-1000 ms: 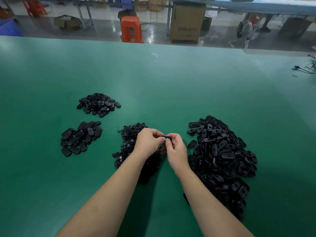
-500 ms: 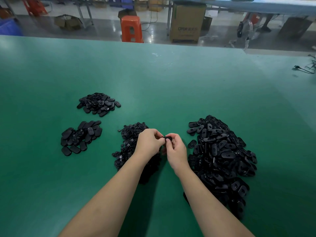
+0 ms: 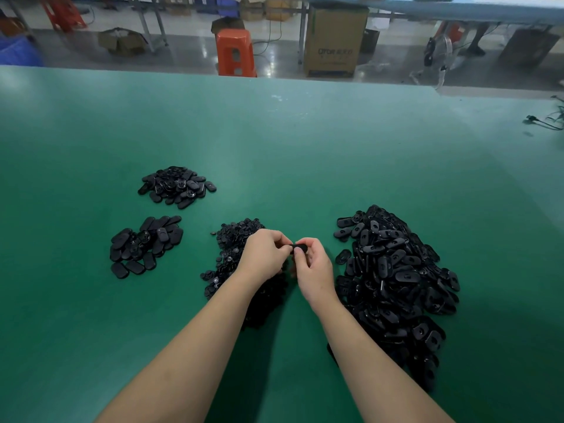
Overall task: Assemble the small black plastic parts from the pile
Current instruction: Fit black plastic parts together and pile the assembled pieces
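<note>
I see my left hand (image 3: 266,254) and right hand (image 3: 314,270) both pinching one small black oval plastic part (image 3: 299,248). Large heap of black oval plastic shells (image 3: 393,279) just right, on green table (image 3: 305,154).

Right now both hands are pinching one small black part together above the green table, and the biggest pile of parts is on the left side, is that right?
Not quite. In the head view the biggest pile lies on the right side. The rest holds: the left hand and right hand pinch one small black part together above the green table.
</note>
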A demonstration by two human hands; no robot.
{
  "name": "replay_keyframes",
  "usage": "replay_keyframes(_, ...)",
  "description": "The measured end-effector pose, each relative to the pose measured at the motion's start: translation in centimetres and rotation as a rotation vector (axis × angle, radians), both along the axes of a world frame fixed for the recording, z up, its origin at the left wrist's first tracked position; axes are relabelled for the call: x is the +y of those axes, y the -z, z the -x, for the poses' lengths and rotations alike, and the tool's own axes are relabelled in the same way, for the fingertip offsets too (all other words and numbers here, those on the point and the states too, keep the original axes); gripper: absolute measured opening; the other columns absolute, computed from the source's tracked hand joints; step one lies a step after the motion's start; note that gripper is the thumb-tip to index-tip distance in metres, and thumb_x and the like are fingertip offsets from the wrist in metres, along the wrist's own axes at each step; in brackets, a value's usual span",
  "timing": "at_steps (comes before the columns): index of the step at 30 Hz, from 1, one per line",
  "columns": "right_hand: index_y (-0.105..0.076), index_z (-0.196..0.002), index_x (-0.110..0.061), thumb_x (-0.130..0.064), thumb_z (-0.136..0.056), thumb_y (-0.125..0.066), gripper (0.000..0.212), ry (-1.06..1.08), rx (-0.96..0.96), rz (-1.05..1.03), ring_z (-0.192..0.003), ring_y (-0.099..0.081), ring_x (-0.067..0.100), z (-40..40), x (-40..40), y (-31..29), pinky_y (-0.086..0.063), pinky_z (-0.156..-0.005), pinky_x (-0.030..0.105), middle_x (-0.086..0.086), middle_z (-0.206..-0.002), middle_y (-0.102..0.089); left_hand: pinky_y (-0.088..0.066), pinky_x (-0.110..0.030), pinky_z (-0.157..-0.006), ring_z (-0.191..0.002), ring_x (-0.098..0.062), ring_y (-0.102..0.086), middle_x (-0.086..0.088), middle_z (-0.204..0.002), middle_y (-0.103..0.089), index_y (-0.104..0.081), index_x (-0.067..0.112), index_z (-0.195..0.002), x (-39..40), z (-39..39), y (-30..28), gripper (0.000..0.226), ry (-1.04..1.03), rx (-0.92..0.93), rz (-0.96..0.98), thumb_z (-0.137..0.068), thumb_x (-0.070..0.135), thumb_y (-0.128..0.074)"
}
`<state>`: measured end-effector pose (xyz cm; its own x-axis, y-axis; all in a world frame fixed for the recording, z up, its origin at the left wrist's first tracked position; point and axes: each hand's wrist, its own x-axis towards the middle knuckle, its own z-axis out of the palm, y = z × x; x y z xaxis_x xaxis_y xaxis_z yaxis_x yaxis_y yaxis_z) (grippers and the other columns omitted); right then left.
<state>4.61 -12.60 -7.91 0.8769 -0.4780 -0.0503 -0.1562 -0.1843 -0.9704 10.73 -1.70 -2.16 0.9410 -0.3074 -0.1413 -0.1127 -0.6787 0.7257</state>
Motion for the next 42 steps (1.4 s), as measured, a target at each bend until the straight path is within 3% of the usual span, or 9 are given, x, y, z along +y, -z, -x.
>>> replay_keyframes(9,-0.055,-0.095,-0.035,-0.022,-0.101,-0.049,0.015,-0.004,0.026,0.039,-0.077,-0.062,0.019,0.0,0.2,-0.1,-0.055,-0.076,0.048,-0.005,-0.087,-0.068,-0.052,-0.020,-0.057,-0.053,-0.014,-0.064,0.009,-0.076,-0.070,-0.074,0.022,-0.092,0.4,0.1,0.1,0.006,0.074,-0.024,-0.013,-0.089,0.021,-0.069)
replay_keyframes(13,-0.054,-0.099,-0.035,-0.022,-0.104,-0.045,0.017,0.005,0.034,0.018,-0.082,-0.062,0.019,-0.1,0.2,-0.2,-0.054,-0.079,0.045,-0.008,-0.089,-0.064,-0.053,-0.026,-0.071,-0.077,-0.013,-0.065,0.010,-0.081,-0.069,-0.074,0.026,-0.097,0.8,0.3,0.1,0.011,0.148,-0.098,-0.159,-0.089,0.026,-0.066)
replay_keyframes(16,-0.054,-0.104,-0.031,-0.020,-0.105,-0.044,0.015,-0.009,-0.020,-0.052,-0.065,-0.060,0.010,0.0,0.4,-0.4,-0.053,-0.062,0.033,-0.003,-0.085,-0.065,-0.056,-0.034,-0.078,-0.087,-0.018,-0.066,0.006,-0.092,-0.071,-0.074,0.029,-0.096,2.6,-0.3,-0.1,0.011,0.016,-0.208,-0.167,-0.087,0.029,-0.067)
replay_keyframes(19,-0.055,-0.105,-0.031,-0.023,-0.105,-0.044,0.014,-0.034,-0.014,-0.033,-0.059,-0.058,0.004,0.2,0.4,-0.5,-0.049,-0.057,0.020,-0.003,-0.084,-0.066,-0.056,-0.031,-0.073,-0.078,-0.014,-0.066,0.006,-0.089,-0.071,-0.074,0.027,-0.099,6.5,-1.8,-0.1,0.012,-0.232,-0.213,-0.137,-0.090,0.030,-0.067)
replay_keyframes(22,-0.056,-0.102,-0.033,-0.025,-0.106,-0.045,0.014,-0.057,0.006,0.011,-0.060,-0.058,0.002,0.2,0.5,-0.6,-0.050,-0.058,0.021,-0.005,-0.083,-0.066,-0.045,-0.024,-0.057,-0.069,-0.009,-0.063,0.006,-0.084,-0.068,-0.072,0.018,-0.102,11.7,-3.3,0.8,0.016,-0.458,-0.156,-0.122,-0.092,0.029,-0.067)
replay_keyframes(29,-0.057,-0.100,-0.034,-0.025,-0.105,-0.046,0.015,-0.078,0.017,0.052,-0.060,-0.058,0.002,0.1,0.7,-0.5,-0.053,-0.061,0.029,-0.006,-0.081,-0.066,-0.044,-0.035,-0.080,-0.095,-0.028,-0.061,-0.009,-0.105,-0.073,-0.068,0.008,-0.121,18.8,-4.3,2.2,0.029,-0.780,-0.212,-0.061,-0.094,0.014,-0.059)
replay_keyframes(31,-0.057,-0.099,-0.035,-0.026,-0.105,-0.046,0.015,-0.077,0.027,0.070,-0.061,-0.059,0.002,0.1,0.7,-0.5,-0.054,-0.063,0.030,-0.007,-0.081,-0.067,-0.046,-0.036,-0.082,-0.091,-0.028,-0.063,-0.007,-0.100,-0.072,-0.066,0.010,-0.121,18.6,-3.8,2.3,0.029,-0.767,-0.263,-0.002,-0.094,0.012,-0.058)
replay_keyframes(35,-0.057,-0.099,-0.036,-0.027,-0.105,-0.047,0.015,-0.071,0.052,0.101,-0.062,-0.060,0.003,0.1,0.9,-0.8,-0.056,-0.065,0.032,-0.006,-0.081,-0.067,-0.048,-0.027,-0.057,-0.063,-0.012,-0.060,0.009,-0.086,-0.068,-0.070,0.021,-0.106,16.2,-2.3,3.2,0.014,-0.467,-0.295,0.007,-0.097,0.024,-0.060)
replay_keyframes(42,-0.060,-0.101,-0.029,-0.025,-0.104,-0.050,0.012,-0.131,0.139,0.029,-0.061,-0.058,0.001,0.0,0.4,-2.3,-0.054,-0.064,0.027,-0.005,-0.084,-0.065,-0.040,-0.026,-0.059,-0.073,-0.013,-0.058,0.014,-0.080,-0.058,-0.074,0.037,-0.099,12.2,-0.2,5.4,0.021,-0.307,-0.322,-0.174,-0.097,0.046,-0.055)
